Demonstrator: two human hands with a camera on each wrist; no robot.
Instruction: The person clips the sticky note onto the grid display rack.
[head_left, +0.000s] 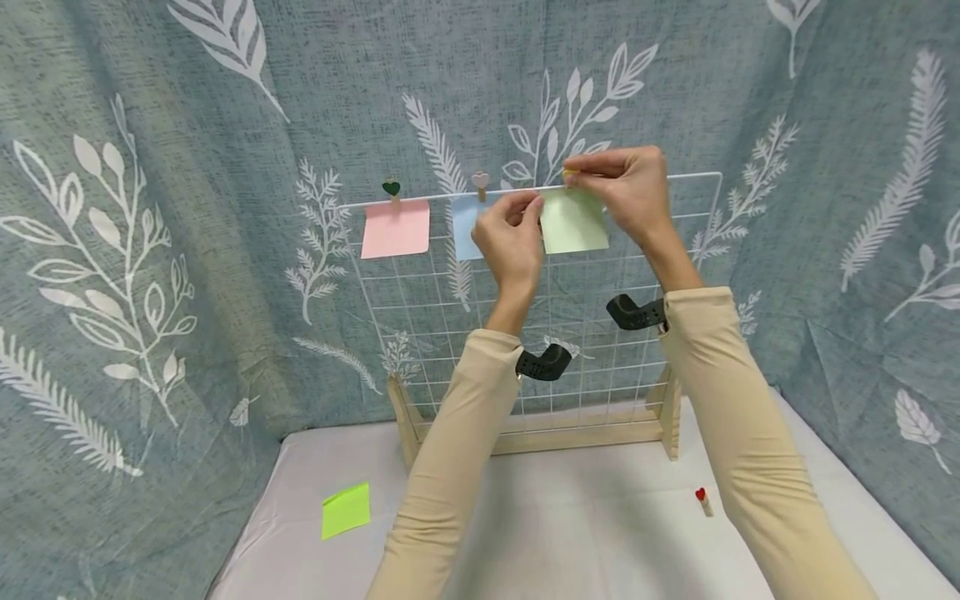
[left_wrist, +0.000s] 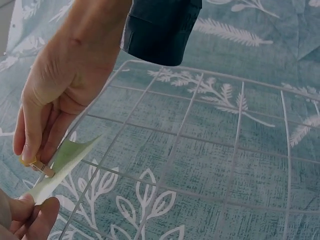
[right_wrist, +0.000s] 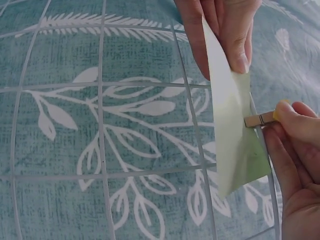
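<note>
A pale green sticky note [head_left: 574,223] lies against the top wire of a white grid rack [head_left: 551,312]. My left hand [head_left: 513,237] pinches the note's left edge between thumb and fingers. With thumb and fingertips, my right hand [head_left: 626,187] grips a small wooden clothespin [right_wrist: 260,119] with a yellow end. In the right wrist view the clothespin's tip reaches over the note at the top wire. Left of my hands, a pink note [head_left: 396,228] hangs under a green-heart clothespin [head_left: 392,189]. Partly behind my left hand is a blue note [head_left: 467,225] under a pale-heart clothespin [head_left: 481,183].
A wooden base [head_left: 577,440] carries the rack on the white table [head_left: 562,517]. A bright green note [head_left: 347,510] lies at the front left, and a red-heart clothespin [head_left: 703,501] at the right. Leaf-patterned curtain [head_left: 225,250] surrounds the table.
</note>
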